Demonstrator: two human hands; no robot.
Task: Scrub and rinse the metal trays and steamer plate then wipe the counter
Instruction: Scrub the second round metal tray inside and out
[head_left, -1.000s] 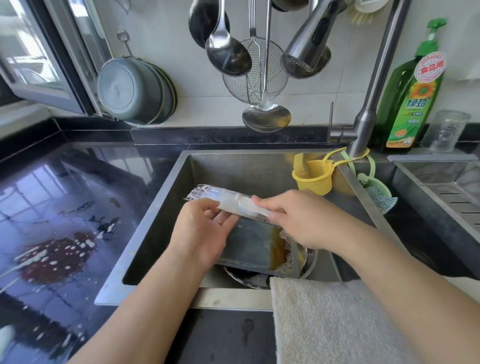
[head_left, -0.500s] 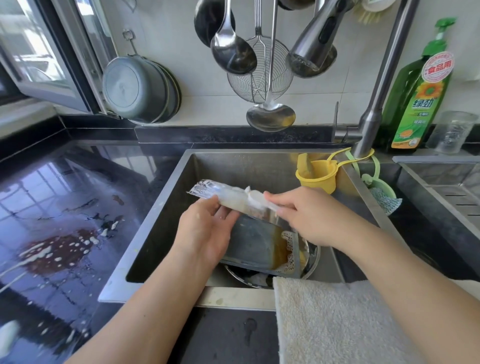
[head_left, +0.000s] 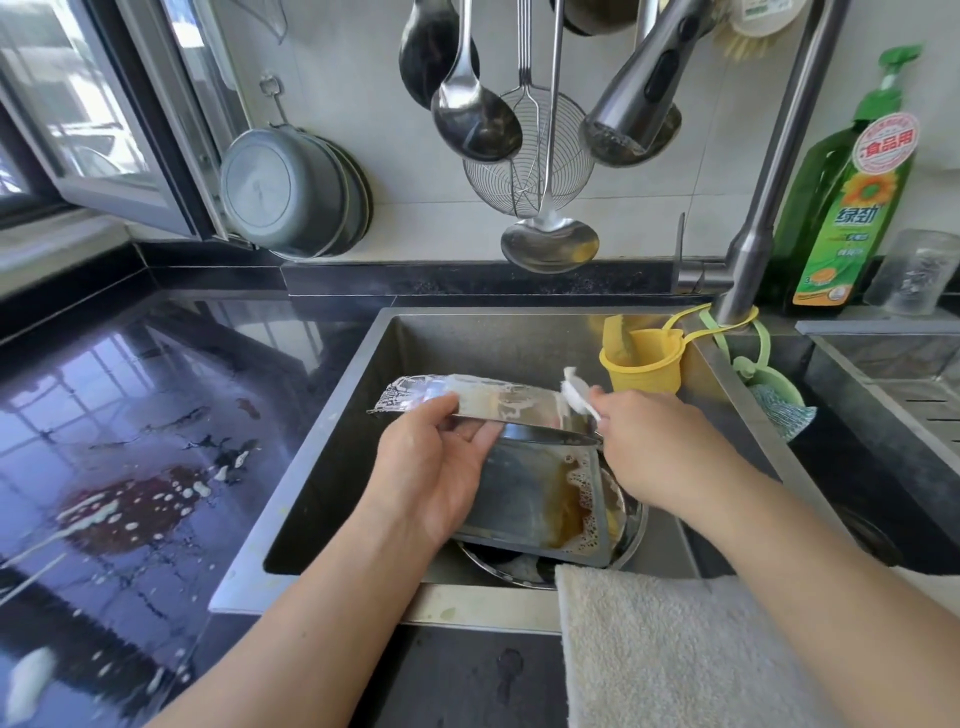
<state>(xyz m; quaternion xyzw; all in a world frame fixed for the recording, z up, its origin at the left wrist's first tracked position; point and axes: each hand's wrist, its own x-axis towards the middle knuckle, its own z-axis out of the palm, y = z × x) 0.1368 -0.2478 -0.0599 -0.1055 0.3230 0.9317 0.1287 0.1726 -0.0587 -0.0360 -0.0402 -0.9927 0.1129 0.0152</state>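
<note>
Over the sink (head_left: 332, 447), my left hand (head_left: 431, 467) grips a rectangular metal tray (head_left: 498, 402) by its near edge, tilted up on its side, its outer face streaked with suds. My right hand (head_left: 660, 447) holds a white scrubbing cloth (head_left: 576, 397) against the tray's right end. Below it lies a second metal tray (head_left: 540, 499) with brown soapy water in its right side. It rests on a round metal steamer plate (head_left: 628, 525), mostly hidden beneath. The black counter (head_left: 156, 415) at left carries a reddish spill and white foam spots.
A faucet (head_left: 758, 218) stands at the back right with its spray head (head_left: 628, 109) hanging over the sink. A yellow cup (head_left: 644, 358), green sponge holder (head_left: 774, 395), detergent bottle (head_left: 852, 208) and hanging ladles are nearby. A beige towel (head_left: 675, 649) drapes the sink's front edge.
My right hand has slid the white cloth rightward along the tray to its right end. My left hand keeps its grip; the tray is raised slightly.
</note>
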